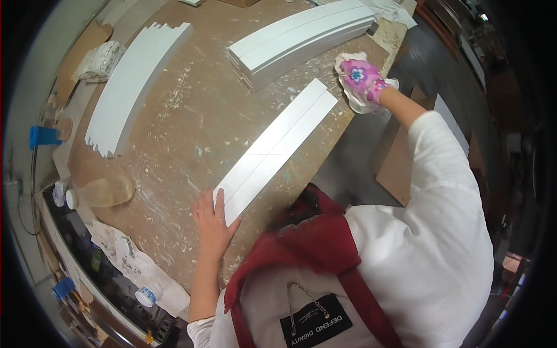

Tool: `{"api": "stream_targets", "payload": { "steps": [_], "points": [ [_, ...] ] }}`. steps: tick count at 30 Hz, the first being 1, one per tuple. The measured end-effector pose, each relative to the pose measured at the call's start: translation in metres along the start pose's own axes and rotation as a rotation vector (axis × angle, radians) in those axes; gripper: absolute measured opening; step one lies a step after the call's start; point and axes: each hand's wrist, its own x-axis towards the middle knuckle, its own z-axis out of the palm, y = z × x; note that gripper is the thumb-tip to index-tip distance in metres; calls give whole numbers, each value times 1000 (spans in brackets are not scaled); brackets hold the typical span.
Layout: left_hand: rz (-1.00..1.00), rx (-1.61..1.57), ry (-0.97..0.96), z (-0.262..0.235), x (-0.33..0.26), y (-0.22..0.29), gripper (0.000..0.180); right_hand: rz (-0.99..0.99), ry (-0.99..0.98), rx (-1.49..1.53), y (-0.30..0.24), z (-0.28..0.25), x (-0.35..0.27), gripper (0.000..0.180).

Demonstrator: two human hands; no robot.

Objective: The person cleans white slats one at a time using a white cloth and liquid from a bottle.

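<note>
The left hand (pixel 212 223) lies flat, fingers spread and open, pressing on the near end of a long white panel (pixel 275 148) that rests on the brown, paint-flecked worktop (pixel 191 116). The hand grips nothing; its palm sits on the worktop just beside the panel's near corner, with the fingers touching the panel's edge. From this hand the panel runs away diagonally towards the right hand, a thin groove showing along its length.

The right hand (pixel 362 78) wears a pink flowered glove and is closed around a crumpled white cloth (pixel 355 100), pressed down at the worktop's edge just beyond the panel's far end. Whether the cloth touches the panel itself I cannot tell.

Just beyond the right hand, towards the left hand's side, lies a stack of white panels (pixel 301 40), close to the cloth but apart from the single panel. Well away from the left hand, on its outer side, a long white board with notched ends (pixel 136 81) lies on the worktop. Nearer that hand, also to its outer side, a clear plastic bottle (pixel 104 192) lies on its side near the worktop's edge, with crumpled paper (pixel 130 261) below it
</note>
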Motion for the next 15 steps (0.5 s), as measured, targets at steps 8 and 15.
{"api": "stream_targets", "payload": {
  "steps": [8,15],
  "points": [
    [12,-22,22,0,9,3,83,100,272,-31,-54,43,3,28],
    [-56,46,-49,0,0,4,84,180,215,295,-50,1,-5,23]
  ]
}}
